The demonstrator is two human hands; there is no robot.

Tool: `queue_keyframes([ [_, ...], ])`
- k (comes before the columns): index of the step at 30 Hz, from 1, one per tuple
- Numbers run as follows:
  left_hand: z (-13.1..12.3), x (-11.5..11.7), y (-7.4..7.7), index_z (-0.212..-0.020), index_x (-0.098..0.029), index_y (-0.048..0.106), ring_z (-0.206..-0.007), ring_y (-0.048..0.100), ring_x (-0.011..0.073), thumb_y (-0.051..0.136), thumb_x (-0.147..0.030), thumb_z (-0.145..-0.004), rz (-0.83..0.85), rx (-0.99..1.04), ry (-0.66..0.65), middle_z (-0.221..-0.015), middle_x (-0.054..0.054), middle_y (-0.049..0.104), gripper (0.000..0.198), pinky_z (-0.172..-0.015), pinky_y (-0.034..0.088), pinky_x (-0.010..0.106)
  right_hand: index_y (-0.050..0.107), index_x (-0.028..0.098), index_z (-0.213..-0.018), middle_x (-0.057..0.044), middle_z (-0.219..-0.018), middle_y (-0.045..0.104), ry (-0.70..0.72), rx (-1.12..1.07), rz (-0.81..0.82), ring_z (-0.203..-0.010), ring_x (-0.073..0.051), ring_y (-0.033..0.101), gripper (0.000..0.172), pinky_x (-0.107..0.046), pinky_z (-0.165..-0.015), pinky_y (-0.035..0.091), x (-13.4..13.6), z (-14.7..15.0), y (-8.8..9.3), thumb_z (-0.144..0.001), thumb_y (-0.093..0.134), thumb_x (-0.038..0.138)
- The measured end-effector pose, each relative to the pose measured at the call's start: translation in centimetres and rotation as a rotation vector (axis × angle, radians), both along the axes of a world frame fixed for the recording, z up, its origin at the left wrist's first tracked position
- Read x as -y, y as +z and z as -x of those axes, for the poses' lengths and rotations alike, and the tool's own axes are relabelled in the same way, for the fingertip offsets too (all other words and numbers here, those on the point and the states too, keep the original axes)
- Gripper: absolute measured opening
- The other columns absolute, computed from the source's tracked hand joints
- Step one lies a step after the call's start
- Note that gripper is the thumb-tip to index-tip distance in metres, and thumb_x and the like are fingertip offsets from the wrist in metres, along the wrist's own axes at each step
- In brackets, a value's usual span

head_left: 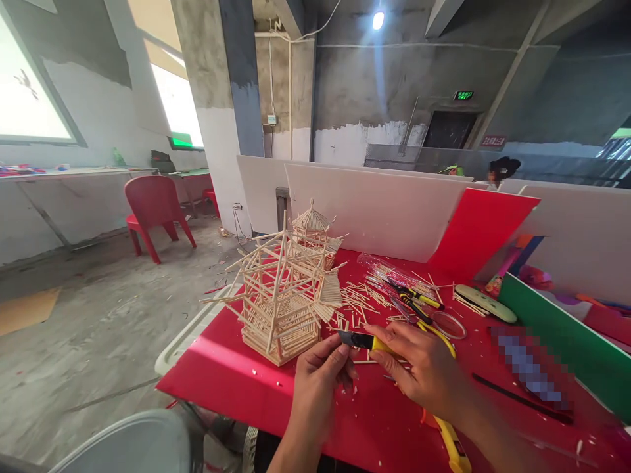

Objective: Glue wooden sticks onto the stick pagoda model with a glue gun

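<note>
The yellow-and-black hand tool was gripped by the right hand, the fingers being closed around its body and the thumb laid along its lower side. Its dark, blade-like tip was directed toward the left hand and positioned at the left fingertips. The left fingers were curled, with the thumb drawn in near the forefinger; whether a small piece was pinched between them could not be determined.

Both hands were held above the red tabletop, just in front of and to the right of the open-frame stick model. The model was seated upright on the tabletop, with a slatted lower section and a pointed upper frame. Behind it, a pagoda-shaped stick model was partly hidden.

Loose wooden sticks were scattered to the right of the models, beside clear plastic packaging and yellow-and-black pliers. A clear ring was placed near the pliers. A yellow-handled implement was partly covered by the right forearm. A slender black strip was laid farther right, near an upright green panel.
</note>
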State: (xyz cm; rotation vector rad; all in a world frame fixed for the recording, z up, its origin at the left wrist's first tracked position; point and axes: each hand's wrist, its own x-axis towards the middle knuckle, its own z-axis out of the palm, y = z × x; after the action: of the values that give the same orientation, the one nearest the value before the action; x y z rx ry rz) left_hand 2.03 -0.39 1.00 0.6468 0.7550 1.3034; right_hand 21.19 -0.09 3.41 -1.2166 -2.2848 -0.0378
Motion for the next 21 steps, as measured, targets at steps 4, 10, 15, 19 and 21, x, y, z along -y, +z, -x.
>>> queue_keyframes([
  [4, 0.15, -0.16, -0.22, -0.079, -0.011, 0.078, -0.043, 0.05, 0.0052, 0.083, -0.035, -0.068, 0.012, -0.01, -0.002, -0.059, 0.004, 0.066, 0.026, -0.04, 0.036, 0.015, 0.056, 0.024, -0.132, -0.005, -0.093, 0.064, 0.015, 0.002, 0.009, -0.082, -0.016, 0.063, 0.037, -0.029, -0.073, 0.05, -0.06, 0.27, 0.02, -0.098, 0.05, 0.035],
  [10, 0.12, -0.21, -0.51, -0.081, -0.013, 0.079, -0.043, 0.048, 0.0045, 0.085, -0.035, -0.064, 0.011, 0.0, 0.036, -0.06, 0.003, 0.066, 0.029, -0.039, 0.036, 0.014, 0.057, 0.023, -0.131, -0.005, -0.091, 0.064, 0.024, -0.045, 0.034, -0.079, -0.015, 0.063, 0.036, -0.027, -0.071, 0.051, -0.21, 0.57, 0.2, -0.098, 0.049, 0.036],
  [15, 0.16, -0.58, -0.67, -0.086, -0.014, 0.08, -0.042, 0.048, 0.0051, 0.088, -0.035, -0.061, 0.01, -0.026, 0.045, -0.054, 0.001, 0.063, 0.034, -0.039, 0.037, 0.015, 0.059, 0.022, -0.13, -0.005, -0.091, 0.065, 0.03, -0.066, 0.035, -0.081, -0.016, 0.063, 0.036, -0.027, -0.071, 0.052, -0.3, 0.49, 0.44, -0.098, 0.05, 0.036],
  [19, 0.34, -0.85, -0.86, -0.087, -0.014, 0.08, -0.042, 0.048, 0.006, 0.089, -0.035, -0.059, -0.009, -0.051, 0.021, -0.049, 0.0, 0.061, 0.036, -0.039, 0.039, 0.016, 0.059, 0.023, -0.13, -0.005, -0.09, 0.065, 0.036, -0.084, 0.049, -0.079, -0.015, 0.063, 0.036, -0.027, -0.07, 0.052, -0.4, 0.39, 0.42, -0.098, 0.049, 0.036],
  [21, 0.37, -0.91, -0.86, -0.087, -0.014, 0.081, -0.042, 0.049, 0.0062, 0.089, -0.035, -0.058, -0.008, -0.048, 0.027, -0.049, 0.001, 0.062, 0.037, -0.04, 0.039, 0.016, 0.059, 0.023, -0.13, -0.005, -0.09, 0.065, 0.037, -0.086, 0.054, -0.079, -0.015, 0.062, 0.036, -0.027, -0.07, 0.052, -0.46, 0.39, 0.4, -0.098, 0.049, 0.037],
])
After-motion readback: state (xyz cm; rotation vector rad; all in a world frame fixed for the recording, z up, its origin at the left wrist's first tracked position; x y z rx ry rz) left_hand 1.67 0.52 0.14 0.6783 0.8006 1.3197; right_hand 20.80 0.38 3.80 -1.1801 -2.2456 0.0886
